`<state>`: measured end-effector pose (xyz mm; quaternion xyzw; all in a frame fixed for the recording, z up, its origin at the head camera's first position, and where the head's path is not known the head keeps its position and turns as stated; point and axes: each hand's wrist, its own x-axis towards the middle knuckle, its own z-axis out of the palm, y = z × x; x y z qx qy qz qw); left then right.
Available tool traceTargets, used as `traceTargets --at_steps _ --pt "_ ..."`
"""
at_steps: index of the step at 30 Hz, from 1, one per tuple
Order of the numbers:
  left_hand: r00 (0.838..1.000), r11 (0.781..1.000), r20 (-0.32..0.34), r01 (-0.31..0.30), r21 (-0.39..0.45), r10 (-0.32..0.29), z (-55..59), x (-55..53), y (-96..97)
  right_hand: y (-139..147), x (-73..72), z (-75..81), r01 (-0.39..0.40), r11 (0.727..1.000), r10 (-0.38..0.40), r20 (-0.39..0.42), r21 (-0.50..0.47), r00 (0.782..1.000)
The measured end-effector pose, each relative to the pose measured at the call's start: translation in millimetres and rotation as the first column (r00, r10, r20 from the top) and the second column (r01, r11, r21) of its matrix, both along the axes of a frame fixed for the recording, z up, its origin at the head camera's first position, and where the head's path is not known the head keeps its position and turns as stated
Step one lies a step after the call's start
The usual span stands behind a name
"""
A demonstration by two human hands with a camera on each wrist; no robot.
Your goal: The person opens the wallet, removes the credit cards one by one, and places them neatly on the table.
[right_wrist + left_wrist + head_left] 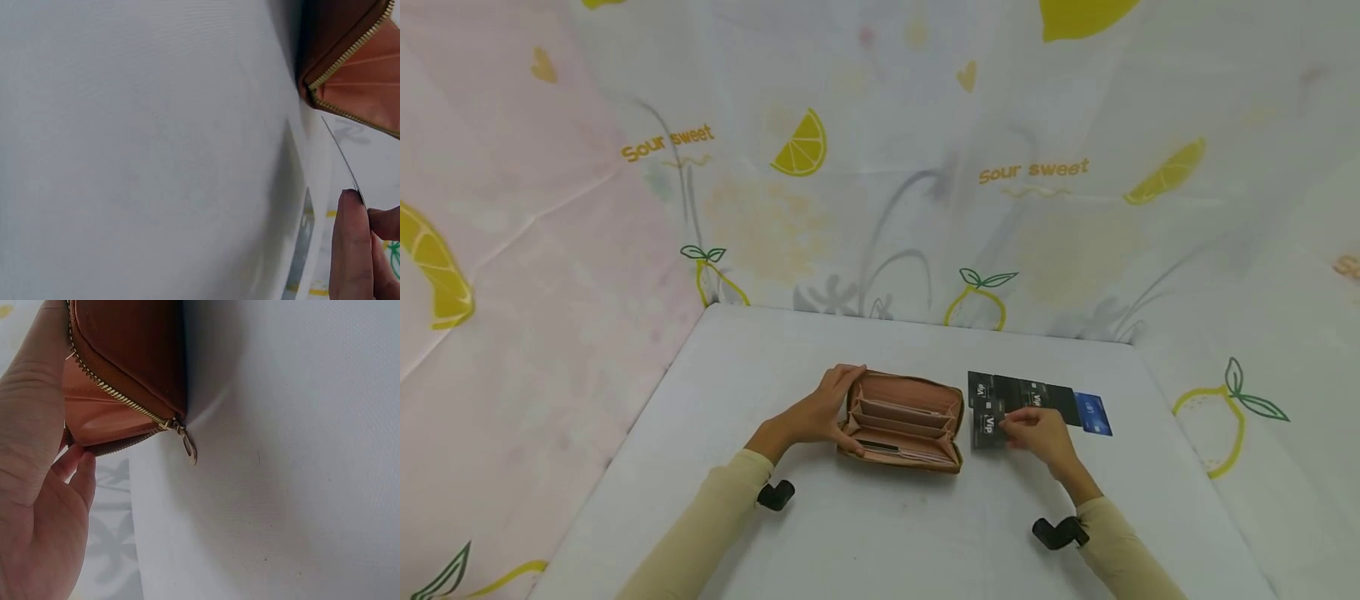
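Note:
A brown zip-around wallet (907, 390) stands spread open on the white table, its compartments facing up. My left hand (820, 414) grips its left end, with the thumb at the near edge and the fingers at the far edge. A dark card edge (877, 447) shows in the near compartment. My right hand (1043, 435) pinches a black card (987, 425) marked "Vip" just right of the wallet. In the right wrist view that card (343, 152) appears edge-on, raised off the table. The zipper pull (189, 448) hangs from the wallet's end in the left wrist view.
Behind the held card, black cards (1060, 402) and a blue card (1093, 414) lie in an overlapping row on the table (880, 533). A lemon-print cloth (880, 225) encloses the back and sides. Black devices (1060, 533) are worn on both wrists.

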<state>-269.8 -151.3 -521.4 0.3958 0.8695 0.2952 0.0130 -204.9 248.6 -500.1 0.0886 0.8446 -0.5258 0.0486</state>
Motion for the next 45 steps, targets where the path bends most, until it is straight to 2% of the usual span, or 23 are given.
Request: traceTargets --at_steps 3,7,14,21,32,40,45 --pt "1.000 1.000 0.007 -0.001 0.007 0.000 -0.6 -0.4 -0.8 1.6 -1.7 -10.3 0.008 1.000 -0.007 0.045 -0.024 0.999" --pt "1.000 1.000 0.024 0.000 0.010 0.000 0.0 0.0 -1.9 2.2 -2.8 -19.7 0.003 1.000 -0.003 0.071 -0.004 0.997" --pt "0.999 0.999 0.048 0.000 0.035 -0.002 4.3 0.0 -2.8 -0.6 -7.3 -28.0 0.006 0.996 -0.014 0.100 0.085 0.995" --pt "0.999 0.998 0.050 0.012 0.059 -0.015 4.8 -0.8 -2.5 -5.5 -11.9 -20.2 -0.040 0.977 0.017 0.109 0.208 0.994" --pt "0.999 0.999 0.050 0.013 0.039 -0.015 4.6 -1.0 -1.9 -7.4 -14.2 -10.0 -0.111 0.947 0.058 0.181 0.303 0.982" --pt "0.999 0.999 0.042 0.004 0.040 -0.005 4.1 -0.8 -3.3 -12.1 -18.0 -6.0 -0.141 0.902 0.084 0.153 0.408 0.985" --pt "0.999 0.999 0.047 0.002 0.047 -0.004 3.3 -0.8 -3.8 -14.5 -18.9 -4.2 -0.167 0.838 0.096 0.162 0.519 0.982"
